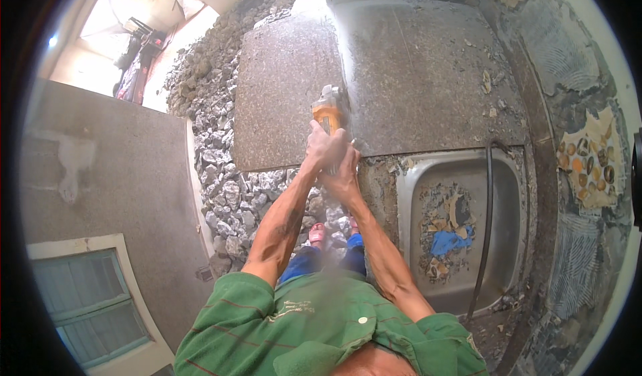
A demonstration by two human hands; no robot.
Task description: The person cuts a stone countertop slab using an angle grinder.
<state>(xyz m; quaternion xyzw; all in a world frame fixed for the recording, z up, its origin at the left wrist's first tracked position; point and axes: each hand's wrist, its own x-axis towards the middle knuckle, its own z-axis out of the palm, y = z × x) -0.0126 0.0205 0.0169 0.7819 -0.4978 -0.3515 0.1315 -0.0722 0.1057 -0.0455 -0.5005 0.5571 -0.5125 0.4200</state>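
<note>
My left hand is wrapped round the body of a yellow-orange angle grinder. Just behind it, my right hand is closed on the tool's rear part, which the fingers mostly hide. The grinder's metal head points away from me, beside the line between a speckled stone slab on the left and a dusty countertop on the right. Pale dust hangs along that line. Whether the disc touches the stone cannot be made out.
Broken rubble covers the floor on the left and around my feet. A metal sink at right holds debris and a blue scrap; a dark hose crosses it. The right wall is partly stripped. A door stands left.
</note>
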